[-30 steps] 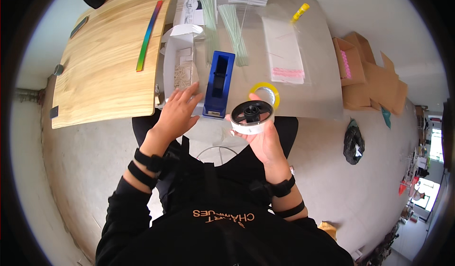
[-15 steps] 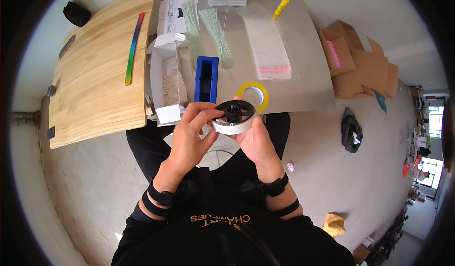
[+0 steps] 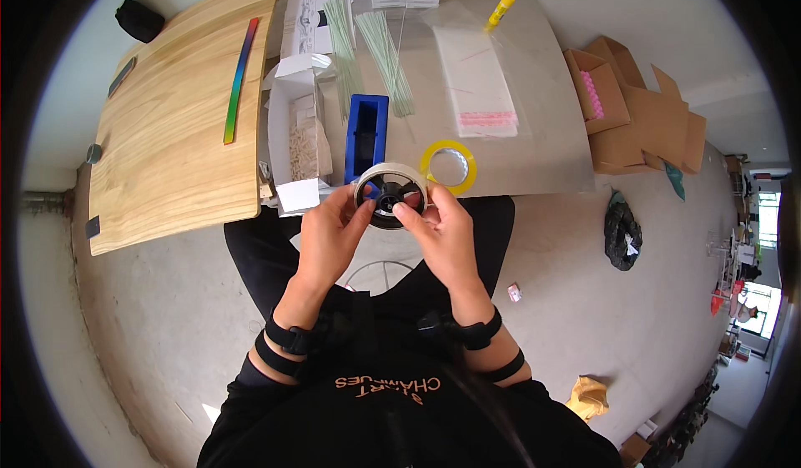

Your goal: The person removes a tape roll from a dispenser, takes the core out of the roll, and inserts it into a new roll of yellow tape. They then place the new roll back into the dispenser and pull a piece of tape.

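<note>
Both hands hold a roll of pale tape (image 3: 392, 168) with a black spoked hub (image 3: 389, 204) inside it, just in front of the table's near edge. My left hand (image 3: 324, 241) grips the roll's left side, its thumb on the hub's face. From the right, my right hand (image 3: 449, 241) clasps the rim, thumb pressing near the hub's centre; the fingers behind are partly hidden. Right behind the roll stands a blue tape dispenser base (image 3: 381, 134) with an open hollow. A yellow roll of tape (image 3: 472, 168) lies flat on the table, beyond my right hand.
Left of the dispenser sits an open white box (image 3: 288, 93) with small beige pieces. Pale green thin sticks (image 3: 385, 59), clear plastic sleeves (image 3: 476, 84) and a yellow glue stick (image 3: 501, 11) lie farther back. A wooden board (image 3: 183, 118) adjoins on the left; cardboard boxes (image 3: 642, 126) stand right.
The tape roll with its hub has moved slightly left and tilted so the hub faces me. My right hand has shifted from beneath to its right side, thumb now on the hub.
</note>
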Motion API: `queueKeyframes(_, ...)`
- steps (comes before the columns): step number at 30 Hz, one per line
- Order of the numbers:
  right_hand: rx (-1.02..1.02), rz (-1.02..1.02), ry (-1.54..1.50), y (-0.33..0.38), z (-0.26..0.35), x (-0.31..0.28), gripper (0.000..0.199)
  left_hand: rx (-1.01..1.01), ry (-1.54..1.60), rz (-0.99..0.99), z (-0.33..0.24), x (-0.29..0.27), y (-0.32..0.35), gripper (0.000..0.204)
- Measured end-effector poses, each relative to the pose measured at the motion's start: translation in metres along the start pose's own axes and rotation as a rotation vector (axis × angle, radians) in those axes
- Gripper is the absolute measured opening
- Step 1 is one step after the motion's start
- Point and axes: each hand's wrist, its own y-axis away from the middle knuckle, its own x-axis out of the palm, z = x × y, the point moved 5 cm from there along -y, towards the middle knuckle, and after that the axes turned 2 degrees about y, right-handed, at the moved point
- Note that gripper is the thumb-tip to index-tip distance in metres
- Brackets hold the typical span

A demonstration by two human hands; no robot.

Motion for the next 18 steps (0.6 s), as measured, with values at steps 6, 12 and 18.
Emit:
queueKeyframes(6, -0.061, -0.174, 0.226, 0.001, -0.007, 0.006, 0.03, 0.012, -0.202, -0.026, 0.0, -0.001, -0.008, 0.014)
queueKeyframes(12, -0.229, -0.255, 0.464, 0.001, 0.002, 0.008, 0.031, 0.02, -0.167, -0.044, 0.013, 0.0, -0.011, 0.016)
queueKeyframes(18, -0.268, -0.235, 0.537, 0.001, 0.007, 0.008, 0.03, -0.076, -0.104, 0.001, 0.012, 0.001, -0.012, 0.019)
